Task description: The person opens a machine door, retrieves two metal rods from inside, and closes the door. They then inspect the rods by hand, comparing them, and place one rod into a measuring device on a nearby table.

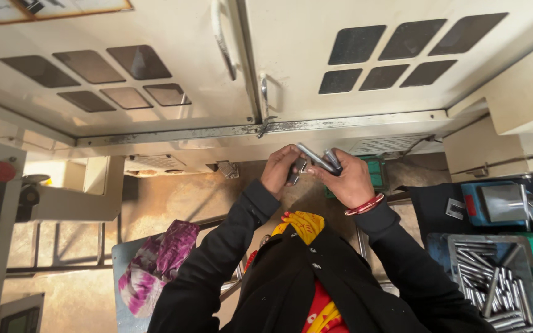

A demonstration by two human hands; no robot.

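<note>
Centre of frame: left hand and right hand are meeting, fingers curling shut round short metal rods, w/ one rod angling up-left betw. them. Rods are looking stiff, smooth, prob. slippery and fairly heavy for size; best gripped round mid-shaft. Lower right, a grey tray is holding many more rods. Lower left, a purple-white cloth is lying. Upper frame: cream machine doors w/ dark windows.
</note>
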